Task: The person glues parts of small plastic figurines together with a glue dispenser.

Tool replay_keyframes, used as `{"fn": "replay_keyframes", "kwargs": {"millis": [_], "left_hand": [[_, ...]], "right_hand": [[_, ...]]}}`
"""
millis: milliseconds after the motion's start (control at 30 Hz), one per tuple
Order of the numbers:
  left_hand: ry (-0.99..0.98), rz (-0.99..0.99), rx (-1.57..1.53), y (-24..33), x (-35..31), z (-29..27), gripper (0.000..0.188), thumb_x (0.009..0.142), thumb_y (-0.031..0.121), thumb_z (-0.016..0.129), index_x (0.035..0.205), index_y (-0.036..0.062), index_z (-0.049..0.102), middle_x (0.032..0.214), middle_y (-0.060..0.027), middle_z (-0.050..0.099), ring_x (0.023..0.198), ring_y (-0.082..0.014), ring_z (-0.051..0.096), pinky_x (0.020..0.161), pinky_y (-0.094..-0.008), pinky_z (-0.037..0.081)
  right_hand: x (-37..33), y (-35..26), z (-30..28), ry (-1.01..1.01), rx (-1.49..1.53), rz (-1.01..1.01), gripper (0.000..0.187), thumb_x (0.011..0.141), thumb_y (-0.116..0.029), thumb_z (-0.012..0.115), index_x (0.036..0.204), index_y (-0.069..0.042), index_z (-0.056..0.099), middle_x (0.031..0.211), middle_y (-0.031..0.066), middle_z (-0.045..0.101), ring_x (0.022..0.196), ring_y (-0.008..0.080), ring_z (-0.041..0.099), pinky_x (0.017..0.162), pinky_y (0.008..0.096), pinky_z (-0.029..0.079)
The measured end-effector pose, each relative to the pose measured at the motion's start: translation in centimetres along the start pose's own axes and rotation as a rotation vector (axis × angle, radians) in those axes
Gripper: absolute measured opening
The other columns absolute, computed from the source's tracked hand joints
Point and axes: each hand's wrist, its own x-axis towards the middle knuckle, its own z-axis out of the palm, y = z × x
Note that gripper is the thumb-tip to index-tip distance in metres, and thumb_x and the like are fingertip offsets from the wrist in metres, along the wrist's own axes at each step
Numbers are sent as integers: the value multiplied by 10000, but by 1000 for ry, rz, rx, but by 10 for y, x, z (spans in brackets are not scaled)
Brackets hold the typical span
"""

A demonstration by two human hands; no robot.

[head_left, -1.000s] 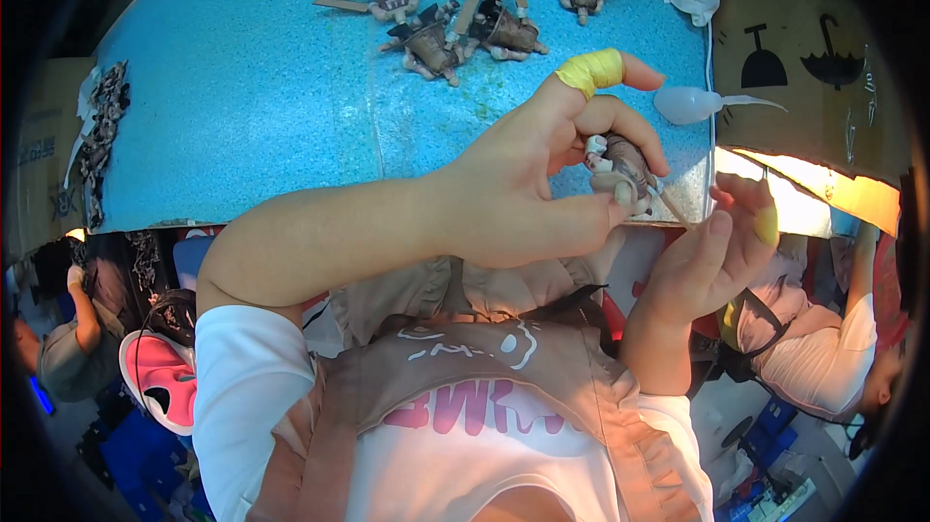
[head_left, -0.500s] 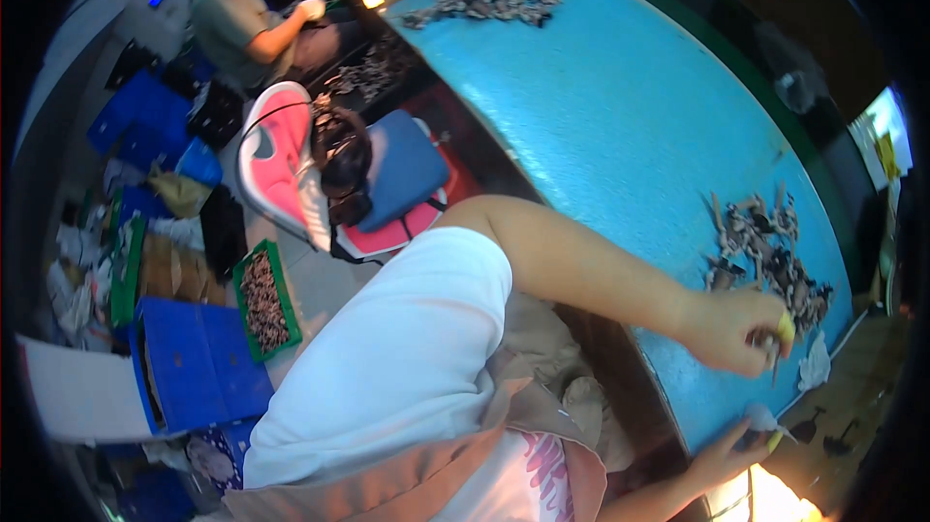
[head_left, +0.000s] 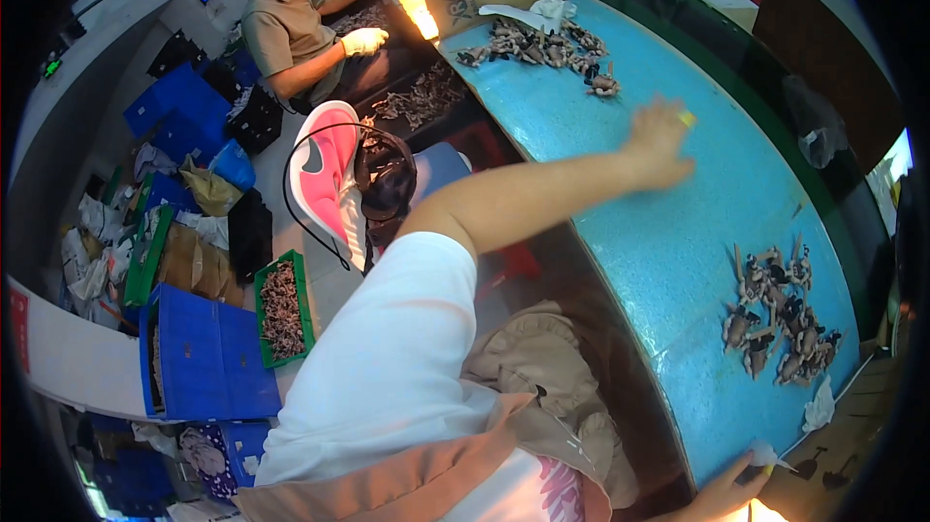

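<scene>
Fingers of left hand (head_left: 659, 146) apart near upper-centre figurine pile (head_left: 538, 46); right hand (head_left: 728, 489), lower right, clamped on squeeze bottle (head_left: 764, 453). Seemingly mid-reach; next move needs light pinch.

1. Left hand (head_left: 662, 144) is kinda blurry, fingers spread above the blue table (head_left: 678, 261).
2. Right hand (head_left: 728, 489) has a whitish squeeze bottle (head_left: 763, 453) near the edge.
3. Little figures (head_left: 796, 321) lie heaped toward both ends.

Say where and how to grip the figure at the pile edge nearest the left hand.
Probably pinch the figure by its brown body, its bulkiest part, from the side facing the left hand: it lies at the pile's edge, other figures crowding its opposite side.
</scene>
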Motion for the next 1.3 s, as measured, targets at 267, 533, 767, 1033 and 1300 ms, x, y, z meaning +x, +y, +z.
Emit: {"fn": "replay_keyframes", "kwargs": {"millis": [267,533,767,1033,1300], "left_hand": [[-457,312,-658,111,-28,13,515,761,266,666,1160,-20,511,1156,-239,533,1104,-352,504,918,-416,409],[-368,519,-541,139,-15,44,271,907,143,520,1131,-9,535,1255,-170,467,1127,-325,479,939,-368,382],[-145,338,-494,125,-24,42,332,962,264,455,1117,-17,539,1121,-160,516,903,-238,539,715,-318,456],[-634,328,-502,56,27,74,453,936,373,491,1166,-15,528,1020,-138,595,907,-200,575,716,-318,448],[-256,177,-672,95,38,67,463,893,375,574,1154,-7,563,1085,-139,612,973,-220,597,784,-329,482]], "right_hand": [[10,-73,10,-242,81,101,214,775,-178,620,923,-23,624,862,153,637,802,294,607,724,395,473],[13,-31,-24,149,163,-180,207,693,-136,666,851,-45,568,726,90,544,691,274,552,641,379,420],[-1,-37,-16,90,161,-153,222,686,-185,640,858,-73,554,793,88,568,845,255,547,777,371,379],[0,-38,-4,160,111,-152,254,686,-217,643,874,-74,550,801,80,571,850,248,549,790,376,366],[3,-35,-8,137,120,-134,276,706,-256,637,877,-63,539,803,95,572,857,250,553,793,379,373]]}}
